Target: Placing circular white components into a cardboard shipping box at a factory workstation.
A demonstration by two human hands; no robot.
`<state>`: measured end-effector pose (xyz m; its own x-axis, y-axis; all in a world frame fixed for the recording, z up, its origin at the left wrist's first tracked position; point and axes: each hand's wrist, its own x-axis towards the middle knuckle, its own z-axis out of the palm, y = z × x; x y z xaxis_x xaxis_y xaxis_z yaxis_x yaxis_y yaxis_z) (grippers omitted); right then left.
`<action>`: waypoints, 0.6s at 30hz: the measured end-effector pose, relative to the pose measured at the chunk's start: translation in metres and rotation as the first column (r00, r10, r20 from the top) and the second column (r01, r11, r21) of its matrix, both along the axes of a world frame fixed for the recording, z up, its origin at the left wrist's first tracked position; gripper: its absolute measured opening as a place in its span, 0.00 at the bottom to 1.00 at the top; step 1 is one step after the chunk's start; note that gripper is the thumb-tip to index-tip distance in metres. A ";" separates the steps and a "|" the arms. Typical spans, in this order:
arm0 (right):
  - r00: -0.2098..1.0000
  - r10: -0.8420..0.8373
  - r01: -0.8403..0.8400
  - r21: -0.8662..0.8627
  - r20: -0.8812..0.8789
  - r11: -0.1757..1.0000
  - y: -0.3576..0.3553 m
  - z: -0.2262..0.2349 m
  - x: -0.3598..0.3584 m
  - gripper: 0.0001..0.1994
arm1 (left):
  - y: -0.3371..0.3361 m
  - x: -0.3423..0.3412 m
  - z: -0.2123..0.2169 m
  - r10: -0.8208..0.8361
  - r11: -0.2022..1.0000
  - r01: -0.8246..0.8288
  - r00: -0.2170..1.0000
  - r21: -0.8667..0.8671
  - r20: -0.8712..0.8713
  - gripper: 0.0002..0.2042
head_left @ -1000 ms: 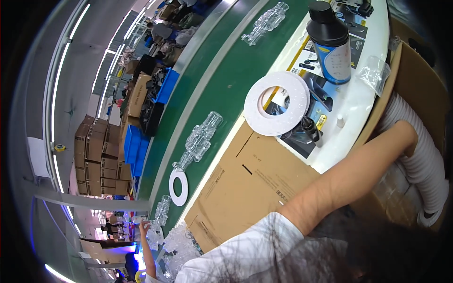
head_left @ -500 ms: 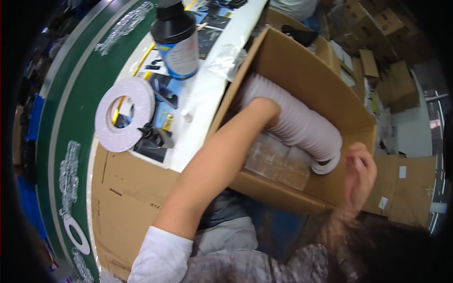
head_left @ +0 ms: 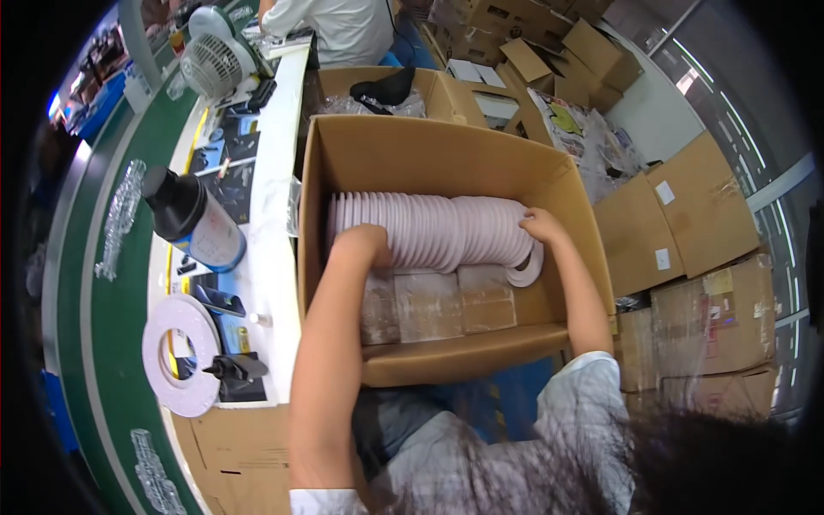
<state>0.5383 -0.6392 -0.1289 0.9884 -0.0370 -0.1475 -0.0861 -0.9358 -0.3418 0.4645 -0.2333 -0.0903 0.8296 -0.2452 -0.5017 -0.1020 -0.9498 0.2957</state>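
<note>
Inside a deep open cardboard box (head_left: 446,142) lies a long row of flat white rings (head_left: 429,225), standing on edge against one another. My left hand (head_left: 364,244) is curled against the left part of the row, its fingertips mostly hidden. At the other end, my right hand (head_left: 542,225) pinches the outer edge of the rings with bent fingers. One ring (head_left: 526,266) leans out at the right end, showing its hole. In front of the row sit brown blocks wrapped in clear film (head_left: 429,309), on the near side of the box.
Left of the box, a white worktable carries a black-capped bottle (head_left: 199,219), a stack of white rings (head_left: 154,365), a small black bottle (head_left: 233,367) and a fan (head_left: 213,64). A green conveyor (head_left: 81,292) runs beyond. Cartons (head_left: 708,318) stand right; a person (head_left: 352,30) sits ahead.
My view has swung right, bringing the whole box to the middle. My right hand has gone from hovering outside the row to touching its right end; my left hand stays at the rings.
</note>
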 end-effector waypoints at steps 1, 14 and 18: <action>1.000 0.025 -0.025 -0.007 -0.002 1.000 -0.001 -0.003 -0.004 0.23 | 0.000 0.001 -0.001 0.036 0.999 -0.036 0.999 0.001 -0.030 0.20; 0.918 0.354 -0.357 0.017 -0.178 0.934 0.063 0.030 -0.017 0.23 | 0.031 0.011 -0.062 0.649 0.723 -0.639 0.759 -0.263 -0.060 0.40; 0.869 0.494 -0.494 0.015 -0.027 0.870 0.083 0.043 -0.031 0.22 | 0.041 0.040 -0.081 0.690 0.708 -0.636 0.716 -0.306 0.106 0.34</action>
<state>0.5071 -0.5563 -0.0861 0.8729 0.4558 -0.1743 0.3766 -0.8563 -0.3534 0.5046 -0.1928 -0.1710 0.8940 0.3223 -0.3112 0.4465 -0.6981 0.5597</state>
